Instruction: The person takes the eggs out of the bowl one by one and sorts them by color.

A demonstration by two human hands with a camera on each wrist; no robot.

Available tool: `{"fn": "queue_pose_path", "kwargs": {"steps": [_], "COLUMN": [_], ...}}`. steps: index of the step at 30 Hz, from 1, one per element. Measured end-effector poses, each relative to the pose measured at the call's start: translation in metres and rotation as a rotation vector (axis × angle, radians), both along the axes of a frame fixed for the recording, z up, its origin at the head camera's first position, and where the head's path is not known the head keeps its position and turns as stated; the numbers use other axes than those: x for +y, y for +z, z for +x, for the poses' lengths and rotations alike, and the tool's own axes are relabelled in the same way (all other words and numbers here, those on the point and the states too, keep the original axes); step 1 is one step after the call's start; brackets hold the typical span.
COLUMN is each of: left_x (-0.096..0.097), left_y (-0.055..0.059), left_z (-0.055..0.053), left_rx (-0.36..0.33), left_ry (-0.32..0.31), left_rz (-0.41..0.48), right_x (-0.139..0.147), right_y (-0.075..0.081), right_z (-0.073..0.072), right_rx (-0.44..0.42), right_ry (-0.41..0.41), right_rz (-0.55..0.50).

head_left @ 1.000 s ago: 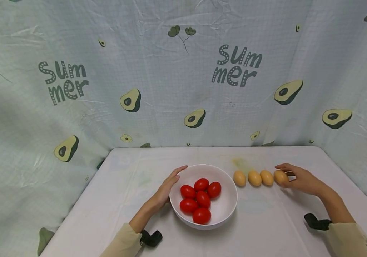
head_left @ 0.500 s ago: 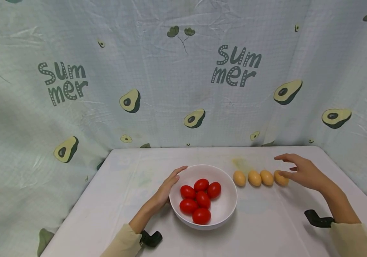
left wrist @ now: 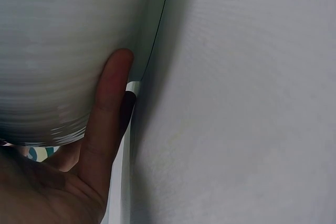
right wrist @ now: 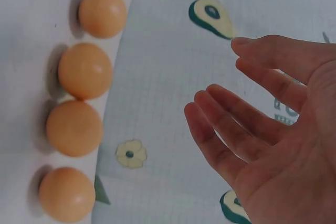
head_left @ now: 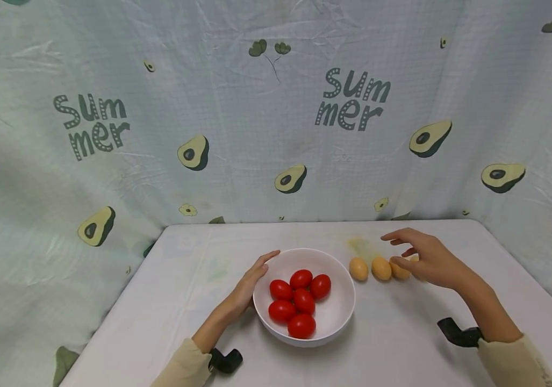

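Note:
A white bowl [head_left: 334,317] stands on the table with several glossy red egg-shaped pieces [head_left: 304,301] inside. My left hand [head_left: 244,290] rests against the bowl's left side, fingers fairly straight along its outer wall; the left wrist view shows a finger [left wrist: 100,124] lying on that wall. To the right of the bowl, several brownish-yellow eggs [head_left: 358,269] lie in a row. My right hand [head_left: 428,260] hovers over the row's right end, fingers spread and holding nothing, partly hiding the rightmost egg. In the right wrist view, the eggs [right wrist: 74,128] lie apart from the fingers.
A white cloth covers the table [head_left: 198,279], with a yellowish stain [head_left: 364,247] behind the eggs. A curtain [head_left: 237,107] printed with avocados hangs along the back and sides. Black wrist mounts [head_left: 226,361] stick out from both wrists.
My right hand has let go of the rightmost egg, lifted, then moved left above the row. The egg stays in line with the others. My left hand has kept its place at the bowl.

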State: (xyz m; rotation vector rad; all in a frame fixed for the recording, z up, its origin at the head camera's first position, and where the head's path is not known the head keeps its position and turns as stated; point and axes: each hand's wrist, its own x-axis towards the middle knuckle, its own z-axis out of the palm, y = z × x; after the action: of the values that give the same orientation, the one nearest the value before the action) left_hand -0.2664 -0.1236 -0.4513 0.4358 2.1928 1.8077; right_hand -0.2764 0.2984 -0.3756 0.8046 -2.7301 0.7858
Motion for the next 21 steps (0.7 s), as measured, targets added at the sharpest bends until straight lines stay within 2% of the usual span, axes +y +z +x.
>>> {"fn": "queue_pose_path", "kwargs": {"steps": [5,10,18,21], "left_x": [0.001,0.001,0.001,0.001], "left_y": [0.0,-0.001,0.0,-0.001], "left_z": [0.0,0.001,0.001,0.0], "left_rx": [-0.003,0.0,0.005,0.003], "left_ry": [0.007,0.005,0.01,0.018], "left_rz": [0.004,0.012,0.012,0.008], "right_x": [-0.018,-0.044,-0.092,-0.11], "right_y": [0.001,0.008,0.028,0.034], "right_z": [-0.002,-0.006,-0.012,-0.016], "right_rx": [-0.015,-0.06,-0.193,-0.231], "right_ry": [0.054,0.11,0.239,0.312], "right_rz": [-0.017,-0.023,-0.039,-0.03]}}
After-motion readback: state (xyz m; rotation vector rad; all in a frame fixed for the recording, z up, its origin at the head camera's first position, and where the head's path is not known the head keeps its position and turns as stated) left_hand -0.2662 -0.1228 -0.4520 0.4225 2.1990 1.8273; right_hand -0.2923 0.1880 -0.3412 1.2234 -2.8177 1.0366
